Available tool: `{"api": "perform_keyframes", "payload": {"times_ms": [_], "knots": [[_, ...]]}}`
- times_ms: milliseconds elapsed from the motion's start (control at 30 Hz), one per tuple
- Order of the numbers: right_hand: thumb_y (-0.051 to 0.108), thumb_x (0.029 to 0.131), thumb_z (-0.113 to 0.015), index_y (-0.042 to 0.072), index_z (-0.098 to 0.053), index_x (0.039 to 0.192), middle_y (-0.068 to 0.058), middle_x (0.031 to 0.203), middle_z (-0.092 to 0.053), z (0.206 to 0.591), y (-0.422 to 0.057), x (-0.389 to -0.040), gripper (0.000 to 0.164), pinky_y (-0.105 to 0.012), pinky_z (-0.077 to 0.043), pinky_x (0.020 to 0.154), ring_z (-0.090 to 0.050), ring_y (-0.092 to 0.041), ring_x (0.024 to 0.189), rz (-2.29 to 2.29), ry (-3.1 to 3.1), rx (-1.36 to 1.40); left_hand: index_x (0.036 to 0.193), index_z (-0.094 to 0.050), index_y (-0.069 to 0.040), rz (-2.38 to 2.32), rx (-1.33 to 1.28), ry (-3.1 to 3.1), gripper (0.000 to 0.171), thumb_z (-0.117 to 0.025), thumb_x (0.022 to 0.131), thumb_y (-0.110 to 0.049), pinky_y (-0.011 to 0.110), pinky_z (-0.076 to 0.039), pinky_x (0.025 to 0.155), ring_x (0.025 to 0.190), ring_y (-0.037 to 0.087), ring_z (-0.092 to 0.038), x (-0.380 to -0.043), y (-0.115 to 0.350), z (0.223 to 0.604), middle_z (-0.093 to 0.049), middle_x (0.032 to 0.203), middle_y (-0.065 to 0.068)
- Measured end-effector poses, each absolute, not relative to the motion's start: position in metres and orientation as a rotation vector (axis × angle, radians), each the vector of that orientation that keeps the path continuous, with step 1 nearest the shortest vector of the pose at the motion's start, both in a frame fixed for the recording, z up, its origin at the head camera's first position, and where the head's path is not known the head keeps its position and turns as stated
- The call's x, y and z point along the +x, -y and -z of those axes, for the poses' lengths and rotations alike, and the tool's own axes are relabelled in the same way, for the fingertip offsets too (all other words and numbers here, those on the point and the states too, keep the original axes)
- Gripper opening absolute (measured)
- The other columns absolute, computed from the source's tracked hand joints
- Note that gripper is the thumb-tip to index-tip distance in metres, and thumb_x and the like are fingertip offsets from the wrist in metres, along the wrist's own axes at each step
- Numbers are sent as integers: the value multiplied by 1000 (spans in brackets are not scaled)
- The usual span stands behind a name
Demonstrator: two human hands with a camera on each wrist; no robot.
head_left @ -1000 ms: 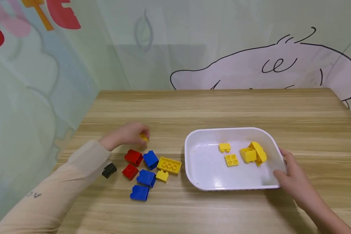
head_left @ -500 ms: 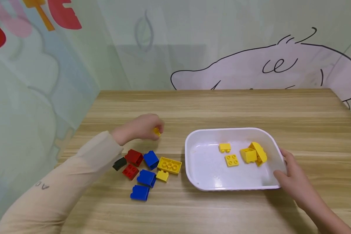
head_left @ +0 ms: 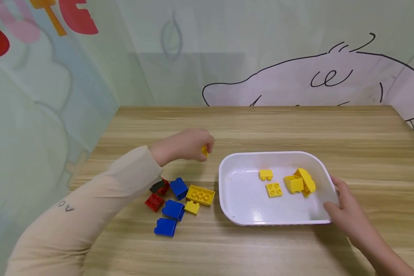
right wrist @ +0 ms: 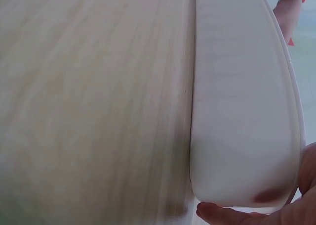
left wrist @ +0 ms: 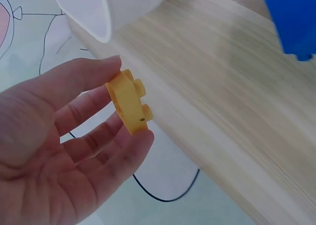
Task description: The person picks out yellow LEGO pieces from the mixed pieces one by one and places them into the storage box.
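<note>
My left hand (head_left: 186,145) is above the table, just left of the white tray (head_left: 244,199). Its thumb and fingertips pinch a small yellow toy building brick (left wrist: 129,104), whose round studs face away from the palm in the left wrist view. At the tray's right end, my right hand (head_left: 347,214) holds the wall, thumb on the near side of the rim. The right wrist view shows the tray's outer wall (right wrist: 242,96) with fingertips (right wrist: 217,214) against its end. Inside the tray lie a studded yellow brick (head_left: 274,189), a smaller yellow brick (head_left: 265,174) and a yellow cluster (head_left: 298,182).
Left of the tray, loose bricks lie on the wooden table (head_left: 262,249): blue ones (head_left: 173,210), red ones (head_left: 154,202), a long yellow one (head_left: 200,195) and a small yellow one (head_left: 192,207). A dark object (head_left: 156,186) under the left sleeve partly covers one red brick.
My left hand has moved right and slightly toward the back, carrying the yellow brick closer to the tray. The right hand, tray and loose bricks have stayed put.
</note>
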State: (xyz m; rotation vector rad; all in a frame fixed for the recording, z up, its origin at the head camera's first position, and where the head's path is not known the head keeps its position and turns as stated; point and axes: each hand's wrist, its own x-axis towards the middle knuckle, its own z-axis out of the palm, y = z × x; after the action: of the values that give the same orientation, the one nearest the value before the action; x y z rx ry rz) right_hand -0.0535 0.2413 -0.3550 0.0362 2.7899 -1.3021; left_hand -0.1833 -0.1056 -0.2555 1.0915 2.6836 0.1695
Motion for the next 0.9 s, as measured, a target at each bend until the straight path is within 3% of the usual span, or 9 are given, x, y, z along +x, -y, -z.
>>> {"api": "perform_keyframes", "payload": {"times_ms": [367,900], "knots": [[-4,82,-42,-11,-9,133,-42,120,-34,355,-242,-53,60,-47,-48,69,-44,-46,96,1290,-2794,40,79,-60,-6,-152,1149,-2650,9,-64,72,-6,31,-46,70,76,21,-51,-183,76,246,-62,84,6],[-4,82,-42,-11,-12,132,-41,118,-36,356,-243,-53,60,-42,-48,65,-45,-44,93,1298,-2811,27,89,-61,-10,-96,1179,-2565,16,-66,75,-14,24,-43,70,81,17,-48,-174,19,235,-58,87,0]]}}
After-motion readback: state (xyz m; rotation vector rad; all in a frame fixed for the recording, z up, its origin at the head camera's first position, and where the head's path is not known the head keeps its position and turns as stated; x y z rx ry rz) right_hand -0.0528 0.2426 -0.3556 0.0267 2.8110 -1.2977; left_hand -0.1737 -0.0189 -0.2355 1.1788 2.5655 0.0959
